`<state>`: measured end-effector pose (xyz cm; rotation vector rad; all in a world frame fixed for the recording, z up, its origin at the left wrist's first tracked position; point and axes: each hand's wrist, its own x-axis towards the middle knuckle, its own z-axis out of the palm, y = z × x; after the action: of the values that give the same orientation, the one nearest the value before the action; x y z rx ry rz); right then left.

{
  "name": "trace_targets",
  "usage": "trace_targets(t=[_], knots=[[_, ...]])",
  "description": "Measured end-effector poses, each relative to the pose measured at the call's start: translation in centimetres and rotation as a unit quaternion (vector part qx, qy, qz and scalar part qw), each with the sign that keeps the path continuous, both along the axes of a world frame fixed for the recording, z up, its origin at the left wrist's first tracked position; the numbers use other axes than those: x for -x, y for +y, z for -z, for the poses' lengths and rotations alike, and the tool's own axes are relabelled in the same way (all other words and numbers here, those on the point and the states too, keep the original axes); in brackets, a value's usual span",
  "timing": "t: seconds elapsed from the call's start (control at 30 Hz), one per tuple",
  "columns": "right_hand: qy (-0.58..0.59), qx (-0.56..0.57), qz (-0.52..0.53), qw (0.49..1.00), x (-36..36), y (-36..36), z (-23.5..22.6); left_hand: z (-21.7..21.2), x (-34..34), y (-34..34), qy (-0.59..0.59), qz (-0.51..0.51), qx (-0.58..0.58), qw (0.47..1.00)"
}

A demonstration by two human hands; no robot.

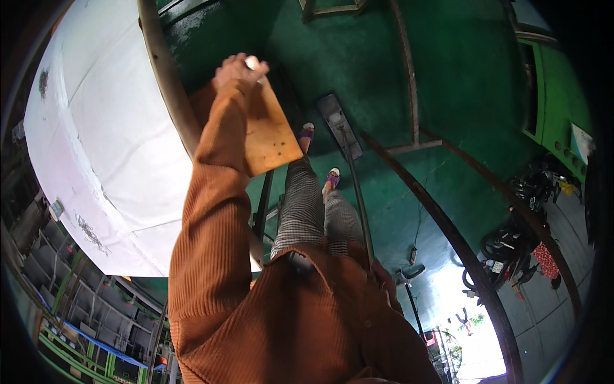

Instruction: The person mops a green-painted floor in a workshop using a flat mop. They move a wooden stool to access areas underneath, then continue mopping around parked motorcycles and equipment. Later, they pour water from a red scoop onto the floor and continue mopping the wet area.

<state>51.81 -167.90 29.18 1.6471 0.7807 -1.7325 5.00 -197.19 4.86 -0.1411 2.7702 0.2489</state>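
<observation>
My left arm, in a brown corduroy sleeve, stretches forward over an orange-brown wooden board (272, 131) that looks like a seat top. At its far end my left hand (238, 70) is closed with a small white thing (251, 62) showing at the fingers; blur hides its kind. Low on my right side, my right hand (385, 281) is in shadow and partly covered by my sleeve. It appears wrapped round the long handle of a dustpan (340, 125). The dark pan rests on the green floor in front of my feet, with something pale in it.
A wide white cloth surface (128, 128) with a wooden rail (167, 83) along its edge lies at my left. Dark wooden beams (441, 221) cross the right side. Farther right stand a motorbike (502, 249) and a green cabinet (563, 102). Metal racks (96, 313) fill the lower left.
</observation>
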Motion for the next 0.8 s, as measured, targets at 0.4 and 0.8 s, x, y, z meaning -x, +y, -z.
trace_targets(t=[0.4, 0.8], knots=[[-0.011, 0.092, 0.073, 0.993, 6.5, 0.1, 0.1, 4.1, -2.8, -8.7, -0.091, -0.509, -0.485, 0.705], [0.138, 0.175, 0.133, 0.966, 17.6, 4.9, 2.6, -0.7, 1.8, -0.4, 0.038, -0.100, -0.077, 0.991]])
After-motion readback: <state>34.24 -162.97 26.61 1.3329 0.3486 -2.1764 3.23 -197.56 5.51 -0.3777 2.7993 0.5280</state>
